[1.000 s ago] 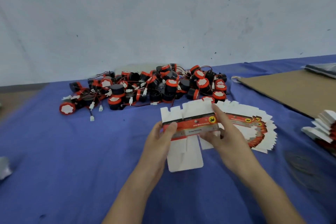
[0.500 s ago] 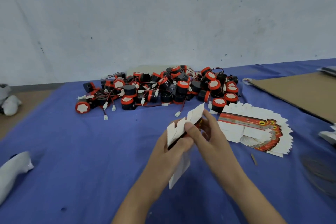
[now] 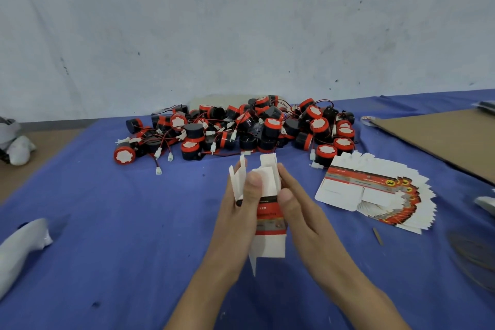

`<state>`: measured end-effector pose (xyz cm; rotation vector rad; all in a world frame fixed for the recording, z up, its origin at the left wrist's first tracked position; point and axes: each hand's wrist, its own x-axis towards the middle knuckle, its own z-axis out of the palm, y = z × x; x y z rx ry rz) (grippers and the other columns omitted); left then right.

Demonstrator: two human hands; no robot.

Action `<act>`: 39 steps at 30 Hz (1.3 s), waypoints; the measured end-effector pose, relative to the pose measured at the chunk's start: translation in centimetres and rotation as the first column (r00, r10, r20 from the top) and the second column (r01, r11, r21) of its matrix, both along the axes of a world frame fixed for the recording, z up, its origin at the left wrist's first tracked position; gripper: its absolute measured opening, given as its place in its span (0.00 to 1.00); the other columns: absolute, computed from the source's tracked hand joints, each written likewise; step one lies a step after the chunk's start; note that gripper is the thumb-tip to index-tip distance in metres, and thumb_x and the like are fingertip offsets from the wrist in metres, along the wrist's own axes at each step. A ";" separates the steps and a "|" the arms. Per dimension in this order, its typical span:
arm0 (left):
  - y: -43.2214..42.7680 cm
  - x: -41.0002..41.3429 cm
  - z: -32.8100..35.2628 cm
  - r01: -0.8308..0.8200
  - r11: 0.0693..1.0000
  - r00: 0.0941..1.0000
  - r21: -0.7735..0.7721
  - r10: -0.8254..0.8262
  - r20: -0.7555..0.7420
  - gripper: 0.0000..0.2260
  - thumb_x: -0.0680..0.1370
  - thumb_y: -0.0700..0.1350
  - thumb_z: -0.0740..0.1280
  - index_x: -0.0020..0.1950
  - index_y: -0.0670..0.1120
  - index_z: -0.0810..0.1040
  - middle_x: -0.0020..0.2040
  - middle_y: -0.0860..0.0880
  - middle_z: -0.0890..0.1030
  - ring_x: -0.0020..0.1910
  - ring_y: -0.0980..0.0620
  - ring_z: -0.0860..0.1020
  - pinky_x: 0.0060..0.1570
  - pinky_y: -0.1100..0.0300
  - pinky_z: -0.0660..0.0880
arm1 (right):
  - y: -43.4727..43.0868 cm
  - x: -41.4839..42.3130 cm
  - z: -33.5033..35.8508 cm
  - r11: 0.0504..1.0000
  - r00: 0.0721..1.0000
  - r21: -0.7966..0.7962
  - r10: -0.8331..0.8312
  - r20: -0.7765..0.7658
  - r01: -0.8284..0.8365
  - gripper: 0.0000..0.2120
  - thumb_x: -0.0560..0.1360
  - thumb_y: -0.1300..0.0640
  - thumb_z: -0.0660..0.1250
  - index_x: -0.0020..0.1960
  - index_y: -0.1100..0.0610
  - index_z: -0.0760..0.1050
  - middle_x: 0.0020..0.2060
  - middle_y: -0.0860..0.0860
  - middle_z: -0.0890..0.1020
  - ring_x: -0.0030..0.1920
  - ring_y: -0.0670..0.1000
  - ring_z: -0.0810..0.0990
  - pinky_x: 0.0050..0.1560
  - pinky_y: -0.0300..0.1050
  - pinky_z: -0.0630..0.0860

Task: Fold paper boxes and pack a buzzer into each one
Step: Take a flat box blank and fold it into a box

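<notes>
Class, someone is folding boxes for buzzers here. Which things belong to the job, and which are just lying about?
For the job: half-folded box, held in left hand and right hand; buzzer pile; fanned flat boxes.
Lying about: cardboard sheet; white bundle near left; small stick beside the flat boxes.

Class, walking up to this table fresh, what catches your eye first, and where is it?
In the middle, the left hand and right hand hold a half-folded paper box. Behind them sprawls a heap of red-and-black buzzers with trailing wires; a fanned stack of flat boxes lies to the right.
</notes>
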<state>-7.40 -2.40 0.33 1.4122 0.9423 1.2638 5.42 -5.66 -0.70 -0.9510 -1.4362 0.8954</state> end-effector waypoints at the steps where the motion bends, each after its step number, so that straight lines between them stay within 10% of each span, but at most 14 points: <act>1: 0.0 -0.1 0.0 -0.005 1.000 1.000 -0.007 0.005 0.012 0.48 0.61 0.83 0.56 0.75 0.59 0.68 0.58 0.52 0.84 0.53 0.54 0.84 0.47 0.60 0.82 | 0.0 -0.1 0.0 1.000 1.000 -0.006 0.005 0.028 -0.004 0.35 0.71 0.26 0.61 0.75 0.36 0.62 0.68 0.30 0.72 0.68 0.36 0.72 0.62 0.31 0.72; 7: -0.7 0.9 0.6 -0.307 0.952 0.950 0.017 0.305 0.071 0.24 0.75 0.69 0.51 0.64 0.60 0.69 0.58 0.59 0.78 0.54 0.66 0.77 0.43 0.73 0.74 | 0.5 0.2 0.4 0.890 0.862 0.163 -0.453 0.229 0.425 0.40 0.69 0.26 0.64 0.76 0.33 0.54 0.63 0.21 0.64 0.65 0.25 0.63 0.55 0.20 0.65; 11: -2.5 2.9 0.6 -0.194 0.981 0.977 -0.008 0.194 0.092 0.18 0.73 0.67 0.58 0.57 0.59 0.72 0.50 0.64 0.80 0.50 0.69 0.78 0.42 0.77 0.72 | 0.7 -0.2 -0.2 0.749 0.704 0.233 -0.663 0.255 0.620 0.47 0.67 0.28 0.64 0.78 0.39 0.46 0.72 0.38 0.62 0.71 0.40 0.62 0.60 0.38 0.66; 17: -1.3 2.3 0.8 -0.140 0.990 0.985 -0.014 0.141 0.098 0.32 0.66 0.61 0.70 0.68 0.54 0.69 0.59 0.61 0.78 0.52 0.74 0.76 0.43 0.78 0.73 | 0.2 -1.3 -1.3 0.780 0.670 0.431 -0.618 0.411 0.455 0.46 0.71 0.57 0.77 0.80 0.49 0.53 0.74 0.44 0.60 0.73 0.38 0.59 0.69 0.41 0.64; 27: -0.3 0.5 0.6 -0.197 0.975 0.980 0.097 0.197 0.010 0.42 0.59 0.69 0.70 0.71 0.60 0.64 0.68 0.57 0.71 0.63 0.64 0.73 0.47 0.77 0.72 | -0.5 -0.3 -0.6 0.896 0.929 0.388 -0.310 0.202 0.215 0.26 0.78 0.68 0.58 0.72 0.50 0.71 0.65 0.39 0.73 0.65 0.45 0.76 0.59 0.31 0.72; 34: -0.7 0.4 0.8 -0.177 0.972 0.980 0.154 0.159 0.119 0.23 0.75 0.62 0.68 0.68 0.68 0.64 0.53 0.68 0.78 0.54 0.61 0.80 0.44 0.73 0.75 | -0.1 1.3 1.1 0.925 0.949 0.212 -0.312 -0.044 0.314 0.17 0.80 0.53 0.59 0.63 0.36 0.76 0.55 0.40 0.81 0.59 0.42 0.78 0.54 0.29 0.73; 39: -0.8 0.3 0.4 -0.022 0.992 0.997 0.126 0.012 0.080 0.20 0.78 0.63 0.58 0.71 0.63 0.67 0.56 0.66 0.80 0.55 0.63 0.81 0.47 0.70 0.77 | -0.3 1.4 1.4 0.997 0.996 0.068 -0.038 -0.078 0.044 0.26 0.76 0.36 0.61 0.73 0.36 0.65 0.65 0.31 0.74 0.65 0.36 0.75 0.58 0.30 0.74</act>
